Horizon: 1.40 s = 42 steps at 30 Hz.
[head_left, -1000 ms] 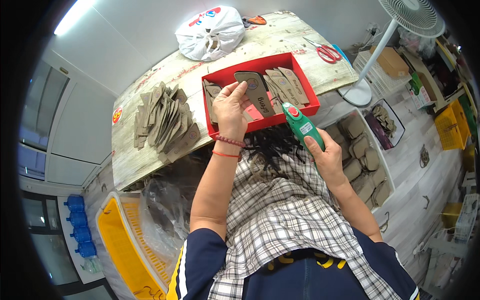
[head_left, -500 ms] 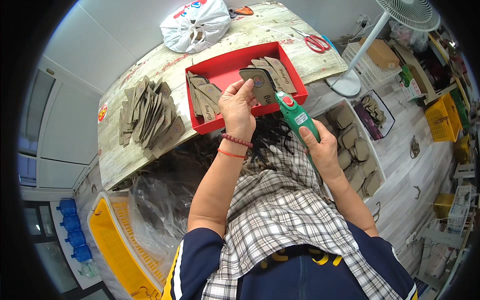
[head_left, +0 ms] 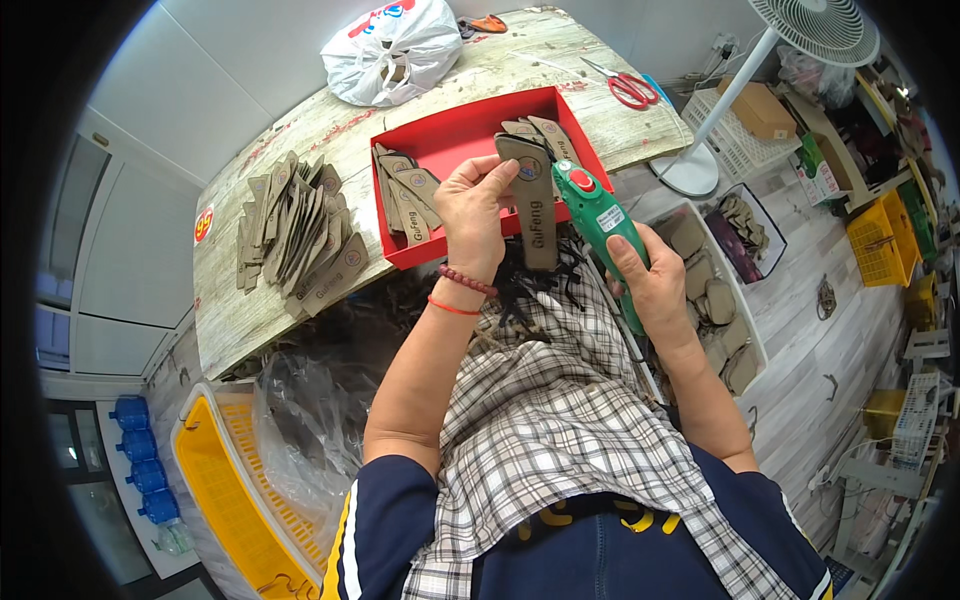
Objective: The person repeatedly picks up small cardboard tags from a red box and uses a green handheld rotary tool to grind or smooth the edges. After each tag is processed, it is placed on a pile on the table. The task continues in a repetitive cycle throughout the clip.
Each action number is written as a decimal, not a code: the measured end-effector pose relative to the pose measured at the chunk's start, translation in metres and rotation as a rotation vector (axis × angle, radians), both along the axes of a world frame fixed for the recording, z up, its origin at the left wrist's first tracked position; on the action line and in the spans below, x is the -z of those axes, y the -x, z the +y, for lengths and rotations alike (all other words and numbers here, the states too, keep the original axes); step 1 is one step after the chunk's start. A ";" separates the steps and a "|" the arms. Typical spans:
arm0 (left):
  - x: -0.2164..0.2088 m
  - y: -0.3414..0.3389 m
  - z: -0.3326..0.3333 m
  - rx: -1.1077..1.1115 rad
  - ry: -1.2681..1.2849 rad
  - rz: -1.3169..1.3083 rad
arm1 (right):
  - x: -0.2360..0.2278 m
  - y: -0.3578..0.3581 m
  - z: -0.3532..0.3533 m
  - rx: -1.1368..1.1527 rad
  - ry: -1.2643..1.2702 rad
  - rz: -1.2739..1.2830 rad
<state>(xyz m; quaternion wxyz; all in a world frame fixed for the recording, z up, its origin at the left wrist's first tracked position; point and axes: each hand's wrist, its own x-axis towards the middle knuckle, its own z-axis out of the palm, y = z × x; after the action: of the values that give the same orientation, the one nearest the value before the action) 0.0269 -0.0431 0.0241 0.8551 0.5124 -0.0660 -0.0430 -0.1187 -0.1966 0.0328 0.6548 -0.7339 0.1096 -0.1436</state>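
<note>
My left hand pinches a long brown fabric tab by the edge of its wide rounded end. The tab hangs upright, its printed face toward me, over the near edge of a red box. Wrapped in my right hand is a green handheld power tool with a red button. Its tip points up beside the tab's right edge; whether they touch I cannot tell. Similar tabs lie in the box's left part, others at its right. Black scraps hang or lie below the tab.
A heap of brown tabs covers the table's left side. Beyond the box are a white plastic bag and red-handled scissors. A white bin of brown pieces stands right, near a fan; a yellow basket stands left.
The tab now hangs upright with its whole length showing, a little farther right. The green tool has shifted slightly right and turned its red button more toward me.
</note>
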 end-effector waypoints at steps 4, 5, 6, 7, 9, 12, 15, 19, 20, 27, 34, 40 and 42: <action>-0.008 -0.005 0.006 -0.002 -0.082 -0.069 | 0.001 0.002 -0.004 -0.011 0.018 -0.001; -0.009 -0.007 0.007 -0.008 -0.085 -0.092 | 0.001 0.002 -0.005 -0.018 0.020 0.001; -0.011 -0.007 0.008 -0.014 -0.090 -0.115 | 0.001 0.003 -0.005 -0.026 0.020 0.004; -0.013 -0.007 0.009 -0.010 -0.114 -0.141 | 0.001 0.004 -0.005 -0.033 0.021 0.006; -0.014 -0.009 0.011 -0.025 -0.169 -0.184 | 0.001 0.004 -0.006 -0.043 0.020 0.004; -0.013 -0.012 0.015 0.006 -0.214 -0.225 | -0.002 0.004 -0.004 -0.044 0.019 -0.004; -0.016 -0.008 0.017 0.051 -0.265 -0.256 | -0.001 0.002 -0.006 -0.048 0.035 -0.023; -0.019 -0.006 0.020 0.118 -0.372 -0.262 | -0.003 0.001 -0.008 -0.057 0.056 -0.024; -0.019 -0.007 0.021 0.139 -0.386 -0.271 | -0.004 0.002 -0.008 -0.061 0.044 -0.023; -0.026 -0.021 0.031 0.264 -0.525 -0.364 | -0.003 0.002 -0.008 -0.076 0.016 -0.032; -0.075 -0.042 0.083 0.262 -0.739 -0.394 | 0.002 0.003 -0.005 -0.018 -0.009 -0.010; -0.099 -0.114 0.226 -0.045 -1.112 -0.259 | 0.010 0.015 -0.013 -0.043 -0.029 0.039; -0.054 -0.154 0.291 -0.027 -1.121 -0.084 | 0.009 0.013 -0.009 -0.066 0.009 0.062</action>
<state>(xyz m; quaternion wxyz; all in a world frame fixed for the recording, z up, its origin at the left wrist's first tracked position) 0.1808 0.2475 0.0784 0.4488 0.8907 -0.0606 -0.0400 -0.1315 -0.2054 0.0237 0.6520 -0.7443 0.1048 -0.0995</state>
